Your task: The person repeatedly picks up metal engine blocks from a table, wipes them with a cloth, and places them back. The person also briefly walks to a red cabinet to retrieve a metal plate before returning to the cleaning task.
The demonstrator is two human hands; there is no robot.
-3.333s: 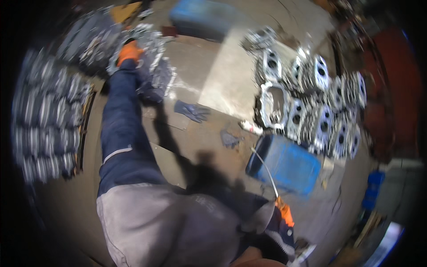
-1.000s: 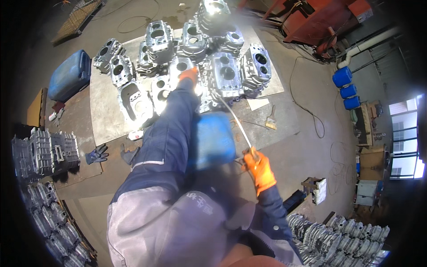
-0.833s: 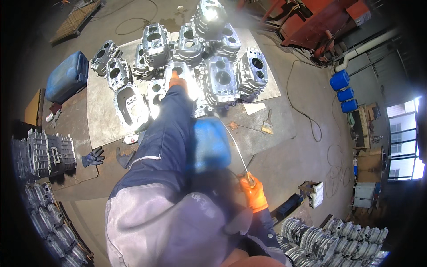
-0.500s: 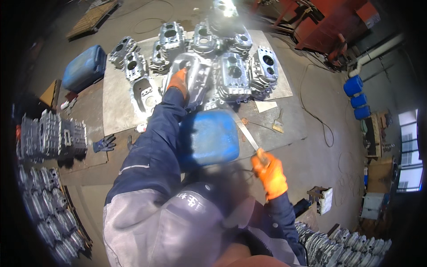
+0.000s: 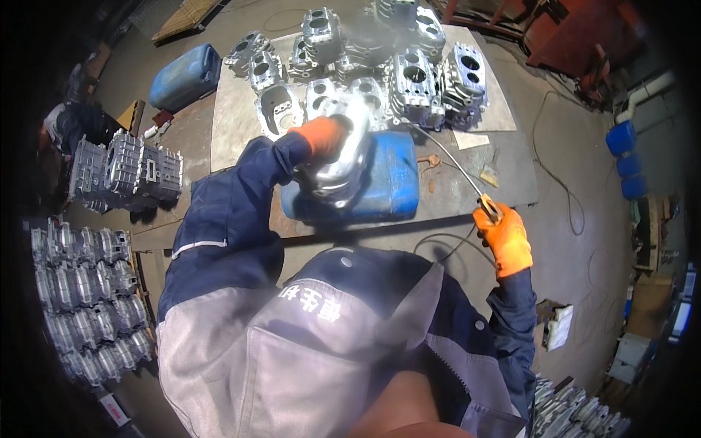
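Note:
My left hand point(image 5: 321, 137) in an orange glove grips a silvery metal housing casting point(image 5: 337, 175), blurred and brightly lit, over a blue plastic jerrycan point(image 5: 394, 179) lying at the near edge of the table. Whether the casting rests on the jerrycan or hangs just above it, I cannot tell. My right hand point(image 5: 505, 237), also orange-gloved, is closed round the handle of what looks like an air blow gun point(image 5: 461, 172) with a long thin metal tube. Its tip points toward the upright castings point(image 5: 415, 87) at the back. A dark hose point(image 5: 445, 237) loops below the tool.
More castings point(image 5: 319, 33) stand at the back of the metal-topped table point(image 5: 230, 139). A rusty tool point(image 5: 432, 162), a brush point(image 5: 489, 175) and a pale card point(image 5: 471, 139) lie at right. Another blue jerrycan point(image 5: 184, 77) sits at left, with stacked castings point(image 5: 128, 175) nearer.
My left hand has drawn the casting from among the others toward me, over the blue jerrycan. My right hand has shifted up and right with the air blow gun. The view has shifted.

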